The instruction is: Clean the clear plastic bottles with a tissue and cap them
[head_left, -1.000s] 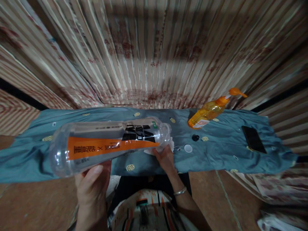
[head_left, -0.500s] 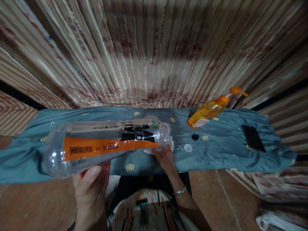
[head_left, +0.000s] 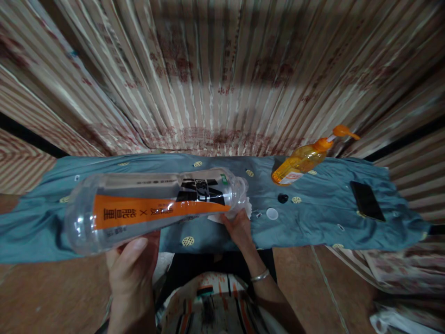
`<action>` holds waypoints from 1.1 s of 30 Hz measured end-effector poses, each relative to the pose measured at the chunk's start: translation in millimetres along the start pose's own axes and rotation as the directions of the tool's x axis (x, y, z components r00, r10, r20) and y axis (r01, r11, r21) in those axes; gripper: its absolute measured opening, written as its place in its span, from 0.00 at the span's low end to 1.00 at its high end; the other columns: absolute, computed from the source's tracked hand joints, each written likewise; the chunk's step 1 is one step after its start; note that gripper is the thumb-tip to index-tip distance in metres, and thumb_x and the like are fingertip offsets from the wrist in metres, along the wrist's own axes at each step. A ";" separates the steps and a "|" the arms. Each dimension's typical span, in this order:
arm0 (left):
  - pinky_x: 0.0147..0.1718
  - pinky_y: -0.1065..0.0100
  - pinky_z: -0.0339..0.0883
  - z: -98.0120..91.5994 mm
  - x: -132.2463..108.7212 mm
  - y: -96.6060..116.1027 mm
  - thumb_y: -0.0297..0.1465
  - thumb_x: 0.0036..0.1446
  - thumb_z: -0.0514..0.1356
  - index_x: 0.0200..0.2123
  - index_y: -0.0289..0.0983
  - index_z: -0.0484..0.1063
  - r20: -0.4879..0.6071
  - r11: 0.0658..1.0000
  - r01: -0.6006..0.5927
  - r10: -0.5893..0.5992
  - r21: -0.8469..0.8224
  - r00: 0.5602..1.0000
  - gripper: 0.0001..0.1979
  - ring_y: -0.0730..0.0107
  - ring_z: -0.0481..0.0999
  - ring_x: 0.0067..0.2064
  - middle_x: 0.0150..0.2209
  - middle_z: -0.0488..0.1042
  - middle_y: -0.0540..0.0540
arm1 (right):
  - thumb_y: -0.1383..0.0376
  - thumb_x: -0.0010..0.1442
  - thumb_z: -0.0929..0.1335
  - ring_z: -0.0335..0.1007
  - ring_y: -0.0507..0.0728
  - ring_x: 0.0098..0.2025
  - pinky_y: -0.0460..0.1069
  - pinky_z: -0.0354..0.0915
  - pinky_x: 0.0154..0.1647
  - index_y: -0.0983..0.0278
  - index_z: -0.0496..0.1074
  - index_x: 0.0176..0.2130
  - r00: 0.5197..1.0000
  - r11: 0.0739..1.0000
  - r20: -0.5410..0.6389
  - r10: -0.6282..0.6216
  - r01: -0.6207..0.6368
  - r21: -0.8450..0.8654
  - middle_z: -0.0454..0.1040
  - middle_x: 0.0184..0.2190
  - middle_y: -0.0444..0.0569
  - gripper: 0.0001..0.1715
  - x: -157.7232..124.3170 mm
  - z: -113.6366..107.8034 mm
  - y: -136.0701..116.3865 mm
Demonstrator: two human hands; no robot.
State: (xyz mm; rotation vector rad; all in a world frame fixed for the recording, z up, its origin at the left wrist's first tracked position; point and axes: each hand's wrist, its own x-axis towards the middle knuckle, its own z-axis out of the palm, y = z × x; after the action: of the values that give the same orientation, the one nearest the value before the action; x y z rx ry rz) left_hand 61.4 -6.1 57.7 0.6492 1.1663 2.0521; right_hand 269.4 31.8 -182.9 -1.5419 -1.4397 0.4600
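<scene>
My left hand (head_left: 134,260) is wrapped round the lower part of a large clear plastic bottle (head_left: 128,211) with an orange and black label. The bottle lies nearly level over the table, base to the left and neck to the right. By the neck, my right hand (head_left: 239,227) is closed on a white tissue (head_left: 248,208), which shows on both sides of the fingers. Its fingertips are partly hidden behind the bottle's shoulder. Right of this hand lie a white round lid (head_left: 272,214) and a small black cap (head_left: 282,198).
An amber pump bottle (head_left: 299,162) with an orange pump stands toward the back right. A black phone (head_left: 367,200) lies at the right on the teal patterned cloth (head_left: 313,227). Striped curtains (head_left: 208,93) hang close behind and at both sides.
The large bottle has shifted very slightly to the right and turned a little in my left hand. My right hand stays by the neck.
</scene>
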 end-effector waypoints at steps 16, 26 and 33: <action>0.54 0.33 0.85 -7.4 1.9 -5.4 0.40 0.35 0.79 0.23 0.48 0.85 0.050 0.996 -0.062 0.060 0.056 0.997 0.10 0.50 0.85 0.32 0.24 0.80 0.48 | 0.48 0.66 0.76 0.85 0.75 0.59 0.70 0.83 0.59 0.60 0.74 0.59 1.000 0.999 0.015 -0.023 0.023 -0.027 0.85 0.53 0.62 0.30 0.6 -4.0 -0.7; 0.58 0.31 0.83 0.2 2.0 -1.2 0.42 0.30 0.82 0.25 0.49 0.86 0.044 0.998 -0.041 0.039 0.036 0.998 0.15 0.35 0.90 0.50 0.30 0.86 0.44 | 0.48 0.66 0.75 0.84 0.73 0.61 0.70 0.82 0.62 0.62 0.74 0.62 0.999 1.000 0.033 -0.002 0.003 -0.019 0.85 0.56 0.64 0.32 1.0 -4.2 -2.2; 0.56 0.34 0.85 -0.3 0.6 -0.7 0.42 0.31 0.82 0.24 0.50 0.86 0.054 0.999 -0.035 0.033 0.033 0.998 0.14 0.35 0.91 0.50 0.31 0.87 0.44 | 0.48 0.65 0.75 0.85 0.74 0.60 0.70 0.83 0.61 0.61 0.74 0.60 1.000 1.000 0.023 -0.009 0.009 -0.017 0.85 0.55 0.63 0.31 1.3 -3.8 -2.0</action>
State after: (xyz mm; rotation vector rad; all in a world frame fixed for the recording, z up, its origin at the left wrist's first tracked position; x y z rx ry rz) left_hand 61.0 -5.5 57.0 0.7406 1.1695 2.0342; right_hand 271.6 31.3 -179.1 -1.5474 -1.4713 0.4625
